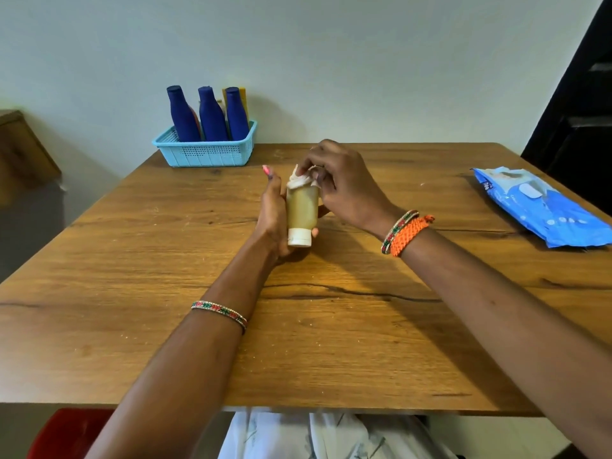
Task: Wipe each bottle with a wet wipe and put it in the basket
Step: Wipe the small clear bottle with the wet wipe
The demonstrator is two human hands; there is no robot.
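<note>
- Light blue basket [205,154] at the tabletop's [132,260] far left holds three upright dark blue bottles [210,115] and a yellow one [244,97].
- Left hand [273,217] grips a tan tube bottle [302,210] mid-table, white cap nearest.
- Right hand [344,183] pinches a white wet wipe [301,180] against the tube's far end.
- Blue wipes pack [539,207] lies far right.
</note>
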